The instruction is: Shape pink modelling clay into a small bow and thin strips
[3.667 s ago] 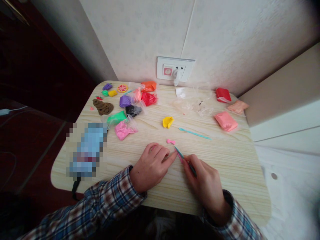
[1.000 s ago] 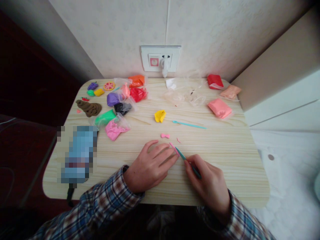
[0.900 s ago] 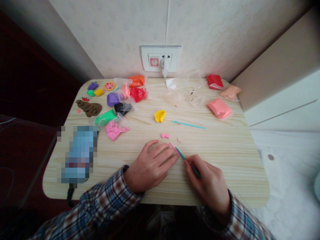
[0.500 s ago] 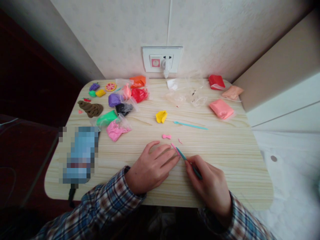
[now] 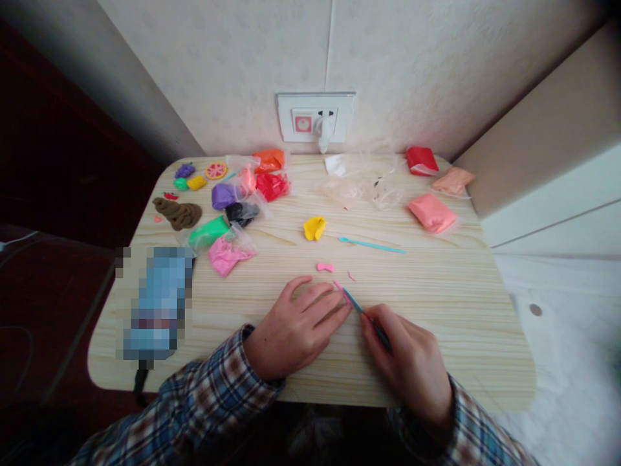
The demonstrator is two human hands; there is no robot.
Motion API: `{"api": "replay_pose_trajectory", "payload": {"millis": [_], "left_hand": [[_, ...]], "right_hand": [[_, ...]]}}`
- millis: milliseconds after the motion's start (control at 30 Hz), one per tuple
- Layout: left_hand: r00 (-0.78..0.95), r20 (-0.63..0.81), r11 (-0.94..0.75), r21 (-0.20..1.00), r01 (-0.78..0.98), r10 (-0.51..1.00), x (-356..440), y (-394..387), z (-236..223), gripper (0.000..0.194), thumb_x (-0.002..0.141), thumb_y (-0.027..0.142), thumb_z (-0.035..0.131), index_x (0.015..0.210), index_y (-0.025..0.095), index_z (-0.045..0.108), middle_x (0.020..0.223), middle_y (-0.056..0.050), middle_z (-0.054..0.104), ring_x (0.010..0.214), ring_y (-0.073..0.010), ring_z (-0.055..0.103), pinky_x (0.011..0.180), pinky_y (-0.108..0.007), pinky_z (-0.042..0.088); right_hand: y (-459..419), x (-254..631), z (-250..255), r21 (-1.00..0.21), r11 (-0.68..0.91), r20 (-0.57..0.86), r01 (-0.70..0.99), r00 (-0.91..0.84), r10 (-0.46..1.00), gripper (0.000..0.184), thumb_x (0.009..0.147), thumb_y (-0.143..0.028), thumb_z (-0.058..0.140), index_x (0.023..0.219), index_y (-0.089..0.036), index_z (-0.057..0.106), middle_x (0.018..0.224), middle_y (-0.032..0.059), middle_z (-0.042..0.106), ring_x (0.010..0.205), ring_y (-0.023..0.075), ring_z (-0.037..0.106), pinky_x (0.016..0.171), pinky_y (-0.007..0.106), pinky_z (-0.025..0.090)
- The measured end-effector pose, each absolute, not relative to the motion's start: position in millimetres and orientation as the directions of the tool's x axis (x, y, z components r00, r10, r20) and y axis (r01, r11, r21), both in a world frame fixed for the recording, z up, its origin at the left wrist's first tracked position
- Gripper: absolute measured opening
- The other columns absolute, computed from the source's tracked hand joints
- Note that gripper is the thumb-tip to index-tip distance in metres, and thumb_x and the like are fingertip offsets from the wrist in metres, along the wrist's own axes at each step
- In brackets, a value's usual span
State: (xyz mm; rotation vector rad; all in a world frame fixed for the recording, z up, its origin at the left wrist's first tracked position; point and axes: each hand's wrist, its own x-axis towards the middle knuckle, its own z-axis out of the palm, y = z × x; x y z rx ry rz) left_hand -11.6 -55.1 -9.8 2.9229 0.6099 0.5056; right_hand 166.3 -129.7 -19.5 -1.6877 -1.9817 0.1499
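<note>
My right hand point(image 5: 407, 356) is closed around a teal clay knife point(image 5: 354, 301), its tip against a thin pink clay strip point(image 5: 337, 285) on the table. My left hand point(image 5: 298, 327) lies on the table with fingers spread, fingertips at the strip's left side. Just beyond sit a small pink clay bow point(image 5: 325, 266) and a thin pink sliver point(image 5: 352, 276). Farther back are a yellow clay piece point(image 5: 314, 228) shaped like petals and a light-blue clay tool point(image 5: 373, 245) lying flat.
Bags of coloured clay, such as a pink bag point(image 5: 229, 254), cluster at left; a salmon bag point(image 5: 431, 213) lies right. A brown clay coil point(image 5: 178, 215) and small clay fruits stand far left. A blurred phone point(image 5: 162, 301) with a cable lies near the left edge. Clear wrappers point(image 5: 361, 188) lie behind.
Since the earliest frame, a thin pink sliver has appeared beyond the strip, and my left fingers have spread out. Over the last second the hands and knife hardly move; the view shifts slightly.
</note>
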Motion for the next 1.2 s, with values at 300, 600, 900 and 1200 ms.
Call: {"api": "replay_pose_trajectory", "payload": {"millis": [300, 600, 900, 1200], "left_hand": [[0.859, 0.304, -0.909, 0.202, 0.364, 0.412, -12, -55, -12, 0.029, 0.091, 0.015, 0.046, 0.117, 0.014, 0.057, 0.116, -0.005, 0.066, 0.112, -0.0207, 0.053, 0.098, -0.042, 0.038], [0.853, 0.320, -0.908, 0.223, 0.356, 0.413, -13, -55, -11, 0.030, 0.089, 0.014, 0.045, 0.116, 0.013, 0.058, 0.114, -0.006, 0.065, 0.111, -0.0206, 0.054, 0.096, -0.040, 0.041], [0.823, 0.337, -0.889, 0.192, 0.415, 0.457, -13, -55, -12, 0.031, 0.089, 0.011, 0.043, 0.115, 0.010, 0.059, 0.114, -0.008, 0.066, 0.111, -0.0205, 0.055, 0.095, -0.038, 0.044], [0.816, 0.325, -0.879, 0.179, 0.443, 0.477, -11, -55, -11, 0.029, 0.090, 0.012, 0.043, 0.113, 0.010, 0.060, 0.113, -0.008, 0.067, 0.108, -0.0215, 0.056, 0.093, -0.037, 0.045]], "right_hand": [[-123, 157, 1, -0.193, 0.124, 0.332, 0.973, -0.054, 0.942, 0.036, 0.095, -0.023, 0.032, 0.062, -0.021, 0.047, 0.045, -0.0043, 0.048, 0.036, 0.0094, 0.048, 0.041, 0.026, 0.026], [-130, 174, -21, -0.414, 0.112, 0.304, 0.903, 0.021, 0.953, 0.021, 0.093, -0.026, 0.041, 0.076, -0.019, 0.052, 0.053, -0.0050, 0.055, 0.043, 0.0082, 0.053, 0.046, 0.020, 0.035], [-124, 170, -21, -0.435, 0.152, 0.287, 0.888, -0.023, 0.958, 0.020, 0.092, -0.024, 0.042, 0.075, -0.019, 0.052, 0.053, -0.0048, 0.055, 0.044, 0.0082, 0.053, 0.047, 0.020, 0.036], [-120, 165, -19, -0.432, 0.097, 0.284, 0.897, 0.033, 0.958, 0.020, 0.091, -0.023, 0.044, 0.073, -0.019, 0.054, 0.053, -0.0047, 0.054, 0.043, 0.0084, 0.052, 0.046, 0.020, 0.034]]}}
